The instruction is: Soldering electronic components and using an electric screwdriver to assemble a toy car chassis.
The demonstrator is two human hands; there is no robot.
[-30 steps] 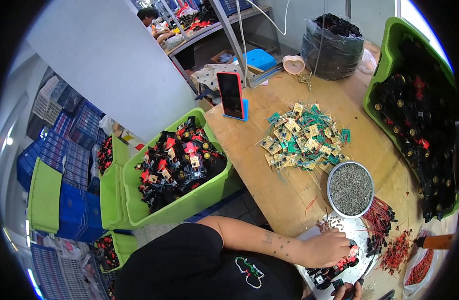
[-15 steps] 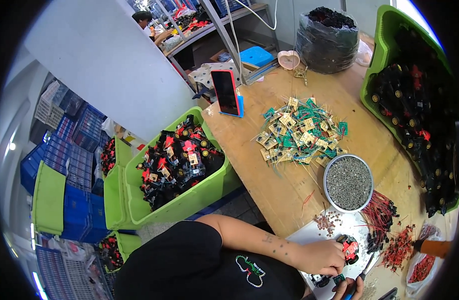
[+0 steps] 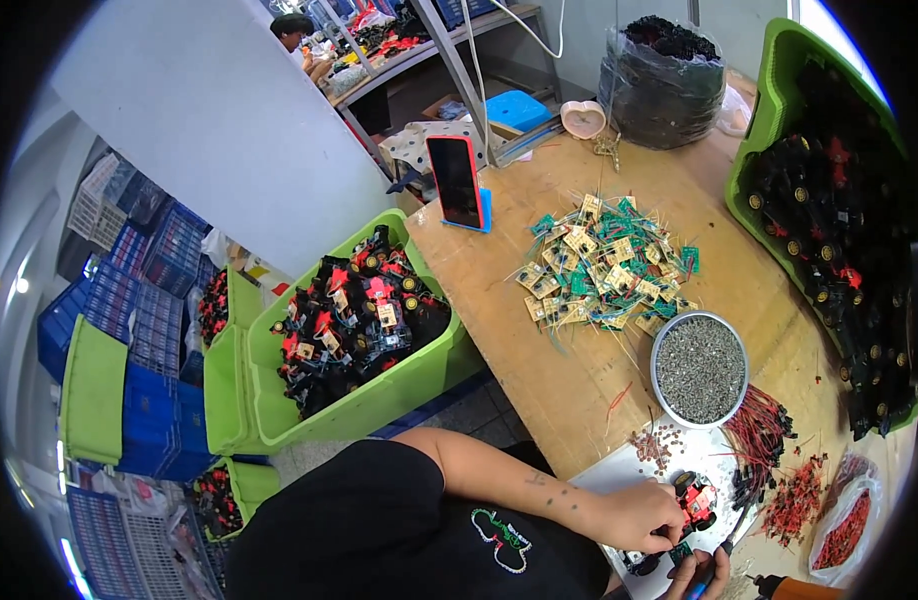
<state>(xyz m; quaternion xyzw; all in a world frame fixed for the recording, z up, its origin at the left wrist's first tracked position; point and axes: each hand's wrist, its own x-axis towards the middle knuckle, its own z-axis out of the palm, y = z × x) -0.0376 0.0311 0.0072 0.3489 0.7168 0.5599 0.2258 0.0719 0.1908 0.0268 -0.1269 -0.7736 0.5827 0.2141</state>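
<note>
My left hand rests on a white tray at the table's near edge and grips a small red and black toy car. Just below it, my right hand holds a thin tool with a blue grip against a small green circuit board at the car's underside. A round metal bowl of small grey screws stands just beyond the tray. A pile of green and yellow circuit boards lies farther out on the wooden table.
A green bin of red and black toy cars stands left of the table, another green bin at the right. Red wire bundles lie right of the tray. A propped phone, a black bag and blue crates surround the area. Another person works at the far shelves.
The view has tilted, so everything sits lower and nearer in frame. My left hand stays on the toy car at the tray, and my right hand with the tool has come up against it.
</note>
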